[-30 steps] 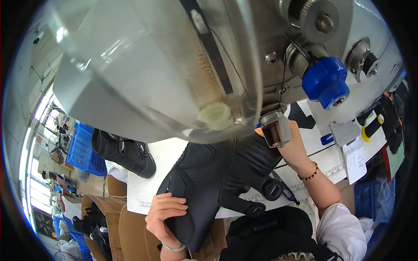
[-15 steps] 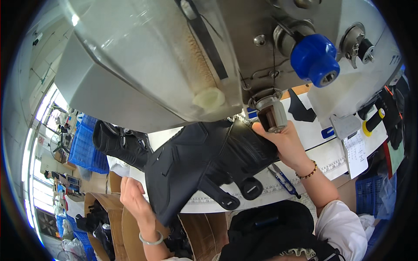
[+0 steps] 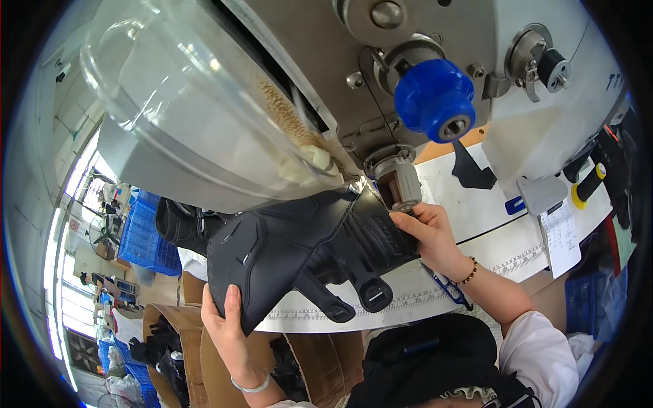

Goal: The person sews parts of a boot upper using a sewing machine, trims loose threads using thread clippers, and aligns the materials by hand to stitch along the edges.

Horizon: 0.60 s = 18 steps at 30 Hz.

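Note:
A black leather boot upper (image 3: 279, 241) with two strap ends lies under the head of a sewing machine (image 3: 435, 41). Its top edge meets the sewing point, where the presser foot (image 3: 355, 183) is partly hidden by the clear plastic guard (image 3: 204, 122). My left hand (image 3: 228, 333) grips the upper's lower left edge, two fingers on top and the thumb out of sight. My right hand (image 3: 435, 238) pinches its right edge just below the metal guide cylinder (image 3: 400, 183), thumb uppermost. Blue-handled thread snips (image 3: 445, 289) lie by my right wrist, partly covered.
Another black boot piece (image 3: 180, 221) sits behind the upper at left. A ruler strip (image 3: 503, 264) follows the table's front edge. To the right are a flat black leather cutout (image 3: 471, 168), a thread spool (image 3: 588, 185) and a paper pad (image 3: 559, 234). Cardboard boxes (image 3: 194, 347) stand below left.
My left hand, earlier curled beside the upper, has come onto its lower left edge. The upper has shifted slightly left and turned, with my right hand following. The machine appears further left in view.

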Each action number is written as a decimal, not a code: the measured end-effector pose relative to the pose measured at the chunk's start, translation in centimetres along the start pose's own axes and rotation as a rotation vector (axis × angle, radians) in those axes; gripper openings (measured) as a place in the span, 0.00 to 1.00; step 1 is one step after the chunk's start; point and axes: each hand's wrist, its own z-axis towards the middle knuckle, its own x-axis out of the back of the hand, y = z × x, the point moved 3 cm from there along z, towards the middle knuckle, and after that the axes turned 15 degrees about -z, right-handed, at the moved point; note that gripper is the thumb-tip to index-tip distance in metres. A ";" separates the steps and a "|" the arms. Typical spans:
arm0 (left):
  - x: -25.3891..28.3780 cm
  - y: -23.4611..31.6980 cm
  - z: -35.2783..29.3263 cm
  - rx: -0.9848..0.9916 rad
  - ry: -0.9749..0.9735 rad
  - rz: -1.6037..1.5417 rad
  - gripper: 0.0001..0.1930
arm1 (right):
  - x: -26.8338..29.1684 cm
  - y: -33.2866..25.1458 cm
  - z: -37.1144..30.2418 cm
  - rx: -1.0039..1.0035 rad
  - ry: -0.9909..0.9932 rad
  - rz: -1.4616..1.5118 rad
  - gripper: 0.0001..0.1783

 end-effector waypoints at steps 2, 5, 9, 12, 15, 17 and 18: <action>0.0 0.0 0.6 0.011 0.031 -0.017 0.16 | -0.3 0.2 0.0 0.029 0.008 0.021 0.12; 0.0 -0.1 2.4 0.009 0.046 0.008 0.15 | -1.1 0.6 0.0 0.068 0.025 0.053 0.12; 0.1 -0.8 4.9 0.016 -0.008 -0.046 0.12 | -1.7 1.2 -0.1 0.083 0.079 0.064 0.11; 0.2 -1.8 5.9 0.058 -0.054 -0.077 0.10 | -1.5 1.4 -0.3 0.071 0.062 0.045 0.11; 0.4 -2.7 6.8 0.035 -0.050 -0.103 0.10 | -1.5 1.5 -0.4 0.027 0.019 0.066 0.13; 0.7 -3.5 7.6 -0.008 0.041 -0.113 0.09 | -1.6 1.3 -0.5 0.038 -0.007 0.070 0.14; 0.8 -3.7 8.3 0.008 -0.063 -0.118 0.09 | -1.6 1.3 -0.7 0.027 -0.018 0.066 0.15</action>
